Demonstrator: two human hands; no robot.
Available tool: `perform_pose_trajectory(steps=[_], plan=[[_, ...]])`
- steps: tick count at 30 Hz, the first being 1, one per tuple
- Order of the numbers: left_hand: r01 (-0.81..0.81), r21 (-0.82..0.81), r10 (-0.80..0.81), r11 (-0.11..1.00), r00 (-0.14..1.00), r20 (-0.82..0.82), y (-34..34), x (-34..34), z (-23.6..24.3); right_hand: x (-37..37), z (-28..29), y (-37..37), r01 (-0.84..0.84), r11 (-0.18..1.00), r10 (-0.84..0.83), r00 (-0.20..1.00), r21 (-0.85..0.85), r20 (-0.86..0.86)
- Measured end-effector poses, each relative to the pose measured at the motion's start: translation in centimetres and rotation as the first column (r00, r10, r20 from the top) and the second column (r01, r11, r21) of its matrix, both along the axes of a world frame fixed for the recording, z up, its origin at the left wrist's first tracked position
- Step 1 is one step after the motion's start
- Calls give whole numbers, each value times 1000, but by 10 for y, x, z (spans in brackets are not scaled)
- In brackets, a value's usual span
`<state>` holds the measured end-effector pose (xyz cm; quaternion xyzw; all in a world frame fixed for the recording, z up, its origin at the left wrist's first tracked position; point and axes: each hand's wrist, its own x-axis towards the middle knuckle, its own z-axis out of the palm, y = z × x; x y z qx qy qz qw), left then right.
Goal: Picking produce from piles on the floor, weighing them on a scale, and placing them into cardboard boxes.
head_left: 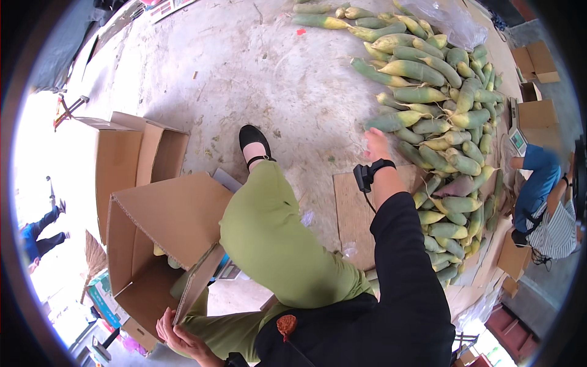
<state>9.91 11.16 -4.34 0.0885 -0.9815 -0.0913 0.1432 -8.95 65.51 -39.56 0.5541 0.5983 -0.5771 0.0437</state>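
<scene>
My left hand (183, 336) is at the lower edge of an open cardboard box (168, 208), its fingers closed round a flap. Inside that box, partly hidden by the flaps, lie a few pale green radishes (180, 285). My right hand (376, 145) reaches out to the left edge of a large heap of green radishes (419, 71). Its fingertips meet the near end of one long green radish (400, 120). Those fingers are blurred and partly hidden, so whether they grip it does not show.
A second open box (116, 159) stands beyond the first. Flat cardboard (348, 208) lies by the heap, and clear plastic (455, 24) covers its far end. At the right, another person (538, 196) sits near a scale (518, 140) and more boxes (538, 116).
</scene>
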Motion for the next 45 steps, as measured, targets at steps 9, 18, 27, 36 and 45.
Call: perform_pose_trajectory(steps=[9,18,27,36,45], plan=[[85,-154,-81,984,996,35,17,-20,13,-35,-16,17,25,996,-23,1000,-82,19],[112,-119,-114,986,993,-10,19,-25,12,-16,-23,18,134,986,-116,979,97,-169],[-5,-54,8,999,999,46,-3,-1,7,55,52,-25,234,972,-232,914,-35,-334],[35,68,-37,997,999,27,0,-10,15,86,132,-50,-76,982,5,926,-172,-377],[109,447,-137,888,990,31,-19,2,40,29,320,-157,-565,806,544,591,176,-595]])
